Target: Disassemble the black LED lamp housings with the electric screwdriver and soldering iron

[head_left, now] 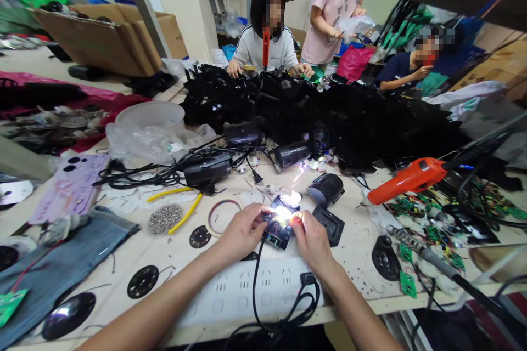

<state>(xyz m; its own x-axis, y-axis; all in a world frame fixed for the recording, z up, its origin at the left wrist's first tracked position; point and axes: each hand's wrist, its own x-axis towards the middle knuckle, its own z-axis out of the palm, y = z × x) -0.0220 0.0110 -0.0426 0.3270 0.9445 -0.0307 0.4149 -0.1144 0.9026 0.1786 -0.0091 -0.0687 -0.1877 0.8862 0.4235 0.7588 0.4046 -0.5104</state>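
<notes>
Both my hands meet at a small black lamp housing [280, 237] with lit white LEDs [284, 210] and a circuit board inside. My left hand [247, 230] pinches its left side. Fingers of my right hand [312, 237] are pressed together at its right side; glare hides exactly what they grip. A black cable [256, 279] runs from the housing down over a white power strip [230, 290]. Just right of my right hand lies a black square frame [332, 226], with a dark cylindrical lamp casing [326, 189] behind it.
A red-orange electric screwdriver [407, 180] hangs at the right, above circuit boards [407, 283] and a soldering iron [436, 269]. At left are yellow-handled pliers [187, 214], screws [164, 220], a tape roll [222, 216] and a phone [69, 186]. Black parts [313, 109] are heaped behind; co-workers [267, 44] sit beyond.
</notes>
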